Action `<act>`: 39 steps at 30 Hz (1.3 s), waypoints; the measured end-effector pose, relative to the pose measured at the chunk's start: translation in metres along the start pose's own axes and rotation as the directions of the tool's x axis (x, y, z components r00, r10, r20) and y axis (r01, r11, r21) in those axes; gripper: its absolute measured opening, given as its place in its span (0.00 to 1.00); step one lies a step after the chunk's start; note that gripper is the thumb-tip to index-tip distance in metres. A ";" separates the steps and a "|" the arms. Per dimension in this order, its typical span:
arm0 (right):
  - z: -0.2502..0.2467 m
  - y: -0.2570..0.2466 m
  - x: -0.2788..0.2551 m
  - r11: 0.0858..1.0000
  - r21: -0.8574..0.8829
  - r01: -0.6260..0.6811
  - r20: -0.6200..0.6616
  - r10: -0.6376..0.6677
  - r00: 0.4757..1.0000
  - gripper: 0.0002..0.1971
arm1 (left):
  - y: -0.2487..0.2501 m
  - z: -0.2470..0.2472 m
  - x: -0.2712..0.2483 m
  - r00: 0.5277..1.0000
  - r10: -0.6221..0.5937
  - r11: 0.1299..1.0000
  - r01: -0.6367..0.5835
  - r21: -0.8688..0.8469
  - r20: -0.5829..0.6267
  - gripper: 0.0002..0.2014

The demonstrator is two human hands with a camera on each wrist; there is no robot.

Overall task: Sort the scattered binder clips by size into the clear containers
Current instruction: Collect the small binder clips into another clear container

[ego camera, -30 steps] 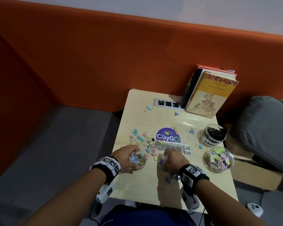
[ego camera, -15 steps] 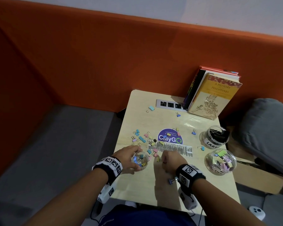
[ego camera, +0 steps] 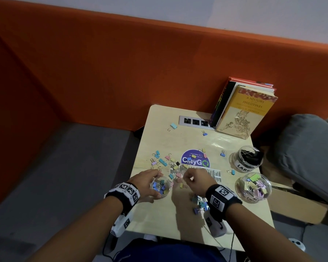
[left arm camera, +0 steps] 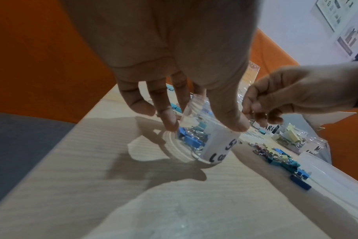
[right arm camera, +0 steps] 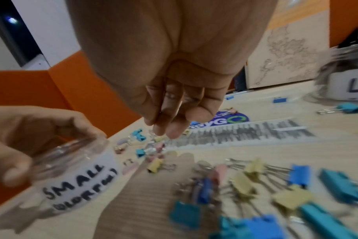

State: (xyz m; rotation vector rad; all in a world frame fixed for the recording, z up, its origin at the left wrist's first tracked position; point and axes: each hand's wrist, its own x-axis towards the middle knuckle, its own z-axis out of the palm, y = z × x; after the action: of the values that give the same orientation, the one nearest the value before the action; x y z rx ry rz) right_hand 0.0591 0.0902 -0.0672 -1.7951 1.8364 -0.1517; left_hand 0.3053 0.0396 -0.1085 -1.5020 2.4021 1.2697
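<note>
My left hand [ego camera: 150, 181] grips the small clear jar [ego camera: 160, 186] labelled SMALL [right arm camera: 78, 169], thumb on one side of its rim and fingers on the other [left arm camera: 202, 126]. The jar stands on the table with several small blue clips inside. Just right of the jar's mouth my right hand [ego camera: 187, 178] hovers with thumb and fingertips pinched together [right arm camera: 165, 129]. A glint of a small binder clip [left arm camera: 252, 111] shows in that pinch. Scattered coloured clips [ego camera: 167, 161] lie beyond both hands, and a pile of bigger clips [ego camera: 199, 203] lies under my right wrist.
At the table's right edge stand a jar of pastel clips [ego camera: 253, 186] and one labelled LARGE with black clips [ego camera: 247, 159]. Books [ego camera: 244, 110] and a socket strip [ego camera: 195, 121] are at the back. A round sticker [ego camera: 195, 161] marks the tabletop [ego camera: 159, 220].
My right hand has lifted off the table and moved forward to the jar's mouth, uncovering the clip pile near my wrist. My left hand still holds the jar.
</note>
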 end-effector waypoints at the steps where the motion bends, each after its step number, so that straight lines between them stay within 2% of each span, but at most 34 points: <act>1: 0.000 0.008 -0.002 0.999 -0.031 -0.044 0.005 0.045 0.999 0.08 | 0.000 0.000 0.000 1.000 0.001 1.000 -0.001 0.000 0.005 0.36; 3: 0.000 0.023 -0.005 0.989 -0.094 -0.113 0.047 0.117 0.992 0.09 | 0.000 0.000 0.001 1.000 0.003 1.000 -0.004 0.004 0.012 0.37; 6: 0.001 0.033 -0.011 0.957 -0.259 -0.133 0.172 0.181 0.968 0.06 | 0.000 -0.001 0.002 1.000 0.005 1.000 -0.005 0.008 0.019 0.37; 9: 0.007 0.040 -0.013 0.949 -0.284 -0.138 0.247 0.211 0.946 0.15 | 0.001 -0.002 0.001 1.000 0.007 1.000 -0.007 0.011 0.025 0.38; 11: 0.014 0.040 -0.012 0.951 -0.290 -0.107 0.238 0.180 0.954 0.16 | 0.001 -0.002 0.001 1.000 0.004 1.000 -0.004 0.008 0.022 0.38; 14: 0.022 0.038 -0.011 0.956 -0.287 -0.064 0.220 0.131 0.967 0.13 | 0.000 -0.001 0.001 1.000 -0.006 1.000 0.006 -0.012 0.014 0.38; 19: 0.026 0.031 -0.007 0.963 -0.267 -0.045 0.182 0.096 0.978 0.07 | -0.001 0.000 0.001 1.000 -0.010 0.999 0.010 -0.034 0.009 0.37; 21: 0.025 0.029 -0.005 0.966 -0.252 -0.049 0.173 0.095 0.980 0.08 | 0.000 -0.001 0.000 1.000 -0.009 1.000 0.010 -0.029 0.010 0.37; 25: 0.016 0.025 -0.001 0.981 -0.183 -0.059 0.166 0.090 0.982 0.06 | 0.000 0.000 0.000 1.000 -0.009 1.000 0.010 -0.018 0.015 0.37; 30: 0.004 0.012 0.001 0.995 -0.025 -0.095 0.063 0.096 0.993 0.08 | 0.001 0.000 0.000 1.000 -0.009 1.000 0.010 -0.029 0.011 0.36; 33: -0.006 -0.010 0.001 0.982 0.187 -0.027 0.029 0.022 0.999 0.06 | 0.002 0.000 -0.001 1.000 -0.012 0.999 0.012 -0.031 0.006 0.35; 36: -0.013 -0.032 0.001 0.930 0.364 0.048 0.023 -0.061 0.998 0.03 | 0.005 -0.002 -0.003 1.000 -0.010 1.000 0.010 -0.015 0.003 0.34; 39: -0.010 -0.037 0.004 0.919 0.388 0.072 0.011 -0.083 0.996 0.01 | 0.006 -0.003 -0.004 1.000 -0.014 1.000 0.014 -0.006 0.001 0.34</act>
State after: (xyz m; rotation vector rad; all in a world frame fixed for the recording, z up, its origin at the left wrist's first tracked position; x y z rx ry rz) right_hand 0.0872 0.0795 -0.0435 -1.5790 1.5816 -0.4841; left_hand 0.3041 0.0415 -0.1014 -1.5170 2.3849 1.2756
